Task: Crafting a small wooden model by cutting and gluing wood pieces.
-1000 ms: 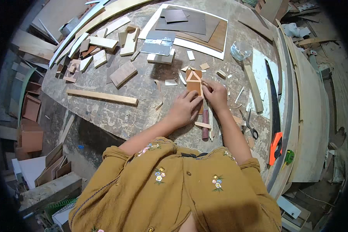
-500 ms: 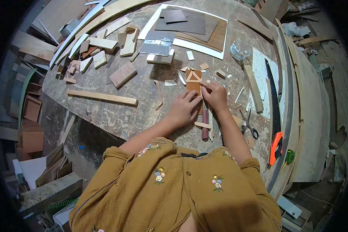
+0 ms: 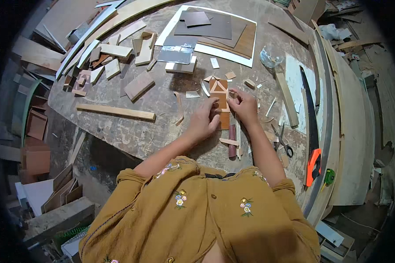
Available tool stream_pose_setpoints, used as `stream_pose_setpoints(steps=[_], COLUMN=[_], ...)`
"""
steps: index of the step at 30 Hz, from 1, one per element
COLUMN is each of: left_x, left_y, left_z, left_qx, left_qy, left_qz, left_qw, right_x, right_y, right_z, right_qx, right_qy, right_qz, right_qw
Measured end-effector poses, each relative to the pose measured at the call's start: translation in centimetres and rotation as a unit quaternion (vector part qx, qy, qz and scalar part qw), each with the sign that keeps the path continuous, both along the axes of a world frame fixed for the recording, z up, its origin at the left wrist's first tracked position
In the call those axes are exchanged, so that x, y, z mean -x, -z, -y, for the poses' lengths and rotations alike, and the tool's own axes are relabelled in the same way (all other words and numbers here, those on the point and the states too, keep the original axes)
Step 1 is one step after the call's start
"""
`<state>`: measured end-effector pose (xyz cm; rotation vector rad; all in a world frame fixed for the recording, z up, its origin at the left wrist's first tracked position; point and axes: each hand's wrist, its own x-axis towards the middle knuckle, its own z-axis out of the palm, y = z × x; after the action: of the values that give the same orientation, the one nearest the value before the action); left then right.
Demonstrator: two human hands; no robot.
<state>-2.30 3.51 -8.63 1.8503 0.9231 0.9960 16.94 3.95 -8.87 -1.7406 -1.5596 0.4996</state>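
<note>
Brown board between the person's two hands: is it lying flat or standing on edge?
Lying flat: the brown board turns its broad face, with pale strips on it, up to the camera above the workbench.

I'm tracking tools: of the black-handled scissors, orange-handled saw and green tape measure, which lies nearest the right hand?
The black-handled scissors, below and right of the right hand; the orange-handled saw and green tape measure lie farther off.

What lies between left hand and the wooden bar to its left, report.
Thin curled scraps lie between the left hand and bar in the head view.
</note>
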Motion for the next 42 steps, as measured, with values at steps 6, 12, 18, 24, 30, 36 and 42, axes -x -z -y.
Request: stream_pose_setpoints(steps=[6,12,18,24,30,36,42], left_x=[0.1,-0.4,-0.3,-0.4,-0.4,-0.2,-0.3], left_y=[-0.5,-1.1,-0.2,-0.4,-0.5,-0.4,-0.6], left_z=[0.0,-0.4,-0.4,-0.1,0.1,0.1,0.1], left_qx=[-0.057,-0.238,-0.235,-0.246,-0.252,-0.246,-0.254], left_qy=[0.006,0.066,0.064,0.061,0.063,0.064,0.064], left_qz=[-0.042,-0.208,-0.228,-0.233,-0.246,-0.245,-0.248], left_qw=[0.997,0.946,0.942,0.939,0.934,0.936,0.933], right_x=[-0.2,-0.5,-0.7,-1.4,-1.6,-0.6,-0.8], right_y=[-0.1,-0.2,-0.6,-1.1,-1.2,-2.0,-0.9], right_z=[-0.1,-0.5,-1.0,-1.9,-2.3,-2.3,-2.5], right_qx=[0.047,0.056,0.083,0.125,0.145,0.148,0.087], right_qy=[0.010,0.012,0.006,-0.032,-0.039,-0.023,-0.013], right_qz=[-0.028,-0.021,-0.002,-0.012,-0.034,-0.027,-0.022], right_qw=[0.998,0.998,0.997,0.992,0.988,0.988,0.996])
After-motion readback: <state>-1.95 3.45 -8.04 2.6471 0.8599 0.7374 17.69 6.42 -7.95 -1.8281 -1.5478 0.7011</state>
